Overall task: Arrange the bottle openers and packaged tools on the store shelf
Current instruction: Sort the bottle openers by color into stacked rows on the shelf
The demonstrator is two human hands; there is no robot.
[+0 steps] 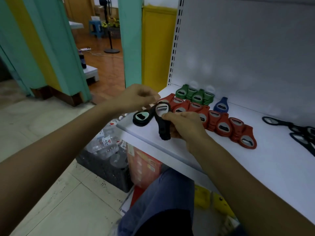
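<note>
Knee in blue jeans (163, 193) nearest, person crouched at the shelf's front. Below the shelf, on the floor: dark crate (105, 169) holding clear plastic packets, contents too blurred to name, and a red box (144, 167) beside it. White shelf (170, 150) started just above. Over its front left corner both hands were at work. Right hand (185, 125) gripped a black opener (162, 123), fingers wrapped behind, thumb pressed on the metal head, handle pointing down toward the front edge. Left hand (136, 97) had its fingers curled and pinched the handle end of a second black opener (141, 118), whose head hung low over the corner; could not tell whether it touched the shelf. The two black pieces crossed each other between the hands. Behind them, a row of red openers (223, 126) ran overlapped from the left edge diagonally toward the front, already laid in order. Farther back, near the back left corner, green openers (196, 95) stood in a short tidy group. One blue opener (221, 105) sat alone just beyond the red row. At the shelf's right edge, dark tools (296, 128) lay loose, partly cut off from view. Judged roughly midway: red and green done, black pair in hand not yet placed, right-edge pieces unsorted, and no packaged tools seen on the shelf.
</note>
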